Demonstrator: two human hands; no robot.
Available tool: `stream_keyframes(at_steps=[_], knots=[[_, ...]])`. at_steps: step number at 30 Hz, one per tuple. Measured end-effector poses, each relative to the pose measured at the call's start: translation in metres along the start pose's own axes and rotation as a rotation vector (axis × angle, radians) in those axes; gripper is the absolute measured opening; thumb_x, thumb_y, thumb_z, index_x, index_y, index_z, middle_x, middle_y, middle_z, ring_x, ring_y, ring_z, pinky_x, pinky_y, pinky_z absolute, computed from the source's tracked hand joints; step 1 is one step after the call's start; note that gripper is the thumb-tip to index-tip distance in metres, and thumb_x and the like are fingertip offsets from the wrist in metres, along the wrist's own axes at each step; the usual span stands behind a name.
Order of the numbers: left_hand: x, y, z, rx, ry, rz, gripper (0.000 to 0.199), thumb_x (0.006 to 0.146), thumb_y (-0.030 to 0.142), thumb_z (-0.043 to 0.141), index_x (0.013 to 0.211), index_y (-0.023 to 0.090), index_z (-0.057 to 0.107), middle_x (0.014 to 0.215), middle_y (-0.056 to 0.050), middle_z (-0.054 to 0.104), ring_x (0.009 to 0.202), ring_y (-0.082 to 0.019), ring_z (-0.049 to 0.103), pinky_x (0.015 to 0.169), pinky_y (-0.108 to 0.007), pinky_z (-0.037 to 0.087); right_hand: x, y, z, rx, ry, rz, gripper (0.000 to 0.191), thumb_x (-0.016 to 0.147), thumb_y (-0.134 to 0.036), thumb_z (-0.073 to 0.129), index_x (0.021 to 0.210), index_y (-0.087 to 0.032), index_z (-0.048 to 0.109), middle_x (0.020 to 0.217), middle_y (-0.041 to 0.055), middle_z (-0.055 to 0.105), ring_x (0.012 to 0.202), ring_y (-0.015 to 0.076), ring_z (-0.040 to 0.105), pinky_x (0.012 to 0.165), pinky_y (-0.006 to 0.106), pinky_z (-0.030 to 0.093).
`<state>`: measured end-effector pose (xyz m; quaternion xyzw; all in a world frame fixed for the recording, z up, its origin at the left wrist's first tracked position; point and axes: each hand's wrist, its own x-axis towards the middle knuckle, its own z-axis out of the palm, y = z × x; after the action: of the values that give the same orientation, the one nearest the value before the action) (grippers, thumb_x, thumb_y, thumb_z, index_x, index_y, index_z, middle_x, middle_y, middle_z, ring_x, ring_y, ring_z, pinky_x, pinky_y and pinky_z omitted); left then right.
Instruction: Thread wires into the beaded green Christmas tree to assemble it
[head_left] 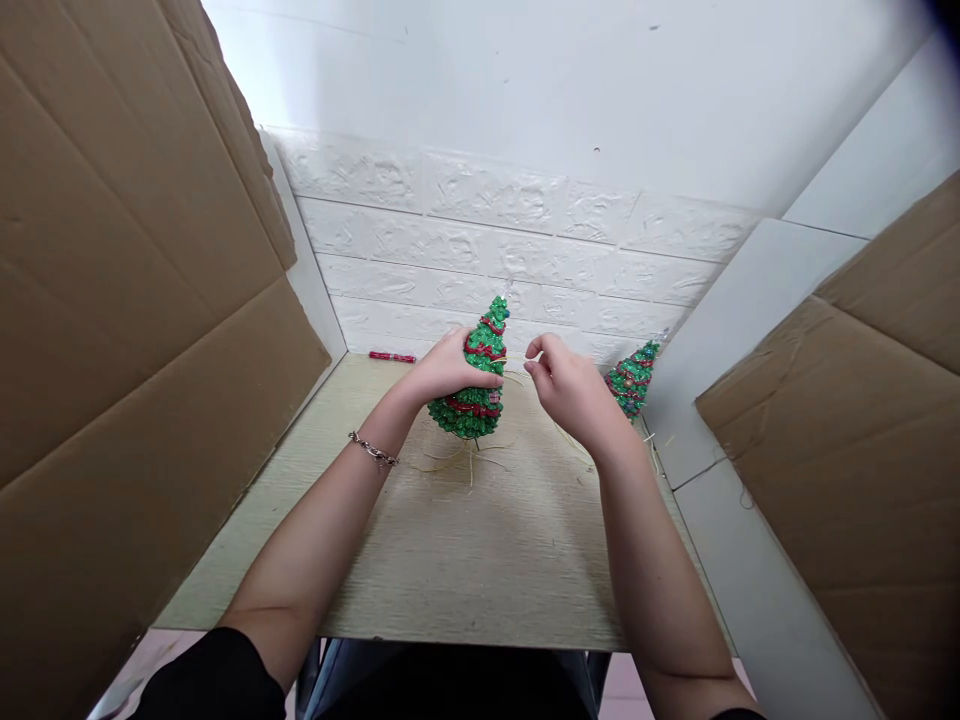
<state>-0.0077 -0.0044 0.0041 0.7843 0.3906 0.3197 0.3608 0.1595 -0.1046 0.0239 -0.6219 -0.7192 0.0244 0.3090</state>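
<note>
A small green beaded Christmas tree (480,412) with red garlands stands on the table, tilted slightly right, with a clear tip and thin wire legs. My left hand (454,365) is wrapped around its middle from the left, thumb across the front. Just right of the tree, my right hand (559,380) is raised with thumb and index finger curled into a pinch. Whatever it holds is too fine to make out. A short pale-yellow strand (498,360) sticks out from the tree toward those fingers. Behind my right wrist stands a second beaded tree (634,378), partly hidden.
A red wrapped stick-like bundle (391,356) lies at the table's back left. Loose yellowish strands (577,450) are scattered under my right forearm and near the second tree. Cardboard panels flank the table (480,560), and a white brick-patterned wall (487,200) closes off the back.
</note>
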Motion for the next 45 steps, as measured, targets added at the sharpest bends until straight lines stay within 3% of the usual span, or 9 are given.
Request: stream_keyframes(at_steps=[5,10,16,19,24,30,38,45], knots=[[-0.002,0.003,0.007,0.139,-0.039,0.084,0.062,0.056,0.037,0.077,0.109,0.015,0.054,0.113,-0.009,0.055,0.106,-0.027,0.053,0.090,-0.039,0.044,0.000,-0.002,0.011,-0.004,-0.070,-0.077,0.010,0.096,-0.007,0.048,0.098,-0.017,0.046,0.077,0.0007,0.056,0.070,0.0191,0.051,0.061,0.025,0.029],[-0.004,0.005,0.010,0.151,-0.077,0.126,0.053,0.056,0.035,0.075,0.101,0.014,0.053,0.107,-0.008,0.052,0.101,-0.024,0.053,0.085,-0.035,0.045,0.001,-0.008,0.017,-0.023,-0.122,-0.054,0.012,0.096,-0.005,0.049,0.096,-0.016,0.046,0.078,0.0013,0.057,0.072,0.0200,0.053,0.060,0.025,0.029],[-0.003,0.004,0.006,0.091,-0.068,0.071,0.065,0.057,0.039,0.077,0.112,0.015,0.054,0.115,-0.009,0.055,0.105,-0.026,0.054,0.091,-0.039,0.044,-0.006,-0.006,-0.006,0.051,-0.089,-0.008,0.012,0.096,-0.013,0.061,0.105,-0.017,0.055,0.087,0.0004,0.061,0.078,0.0170,0.056,0.063,0.023,0.034],[-0.004,0.005,0.005,0.060,-0.068,0.034,0.068,0.056,0.038,0.079,0.114,0.014,0.053,0.115,-0.011,0.057,0.104,-0.026,0.056,0.091,-0.041,0.045,-0.010,-0.005,-0.019,-0.018,-0.117,0.095,0.003,0.097,-0.018,0.060,0.095,-0.017,0.061,0.083,-0.0002,0.061,0.076,0.0167,0.056,0.062,0.024,0.034],[-0.004,0.005,0.004,0.059,-0.064,0.012,0.067,0.055,0.039,0.080,0.111,0.015,0.053,0.111,-0.011,0.059,0.101,-0.026,0.057,0.089,-0.041,0.046,-0.013,-0.007,-0.029,-0.084,-0.209,0.166,0.020,0.098,-0.015,0.056,0.079,-0.016,0.062,0.080,0.0012,0.061,0.075,0.0173,0.055,0.060,0.024,0.032],[-0.005,0.007,0.005,0.076,-0.070,0.058,0.063,0.057,0.037,0.079,0.110,0.015,0.054,0.112,-0.010,0.058,0.102,-0.026,0.056,0.088,-0.039,0.045,-0.009,-0.005,-0.018,-0.092,-0.129,0.082,0.023,0.098,-0.018,0.059,0.075,-0.016,0.061,0.077,0.0007,0.061,0.070,0.0163,0.053,0.058,0.024,0.029],[-0.004,0.005,0.011,0.098,-0.104,0.162,0.052,0.059,0.037,0.076,0.104,0.017,0.056,0.108,-0.007,0.055,0.104,-0.025,0.053,0.087,-0.035,0.043,0.002,-0.005,0.007,-0.110,-0.149,0.003,0.021,0.096,-0.013,0.057,0.075,-0.015,0.062,0.072,0.0001,0.058,0.067,0.0149,0.049,0.056,0.025,0.025],[-0.006,0.008,0.008,0.076,-0.116,0.092,0.057,0.058,0.038,0.078,0.105,0.016,0.056,0.111,-0.009,0.056,0.101,-0.025,0.055,0.087,-0.036,0.045,0.006,0.011,-0.003,0.175,-0.215,0.048,0.040,0.098,-0.036,0.058,0.065,-0.014,0.061,0.059,-0.0022,0.048,0.057,0.0114,0.042,0.053,0.024,0.027]])
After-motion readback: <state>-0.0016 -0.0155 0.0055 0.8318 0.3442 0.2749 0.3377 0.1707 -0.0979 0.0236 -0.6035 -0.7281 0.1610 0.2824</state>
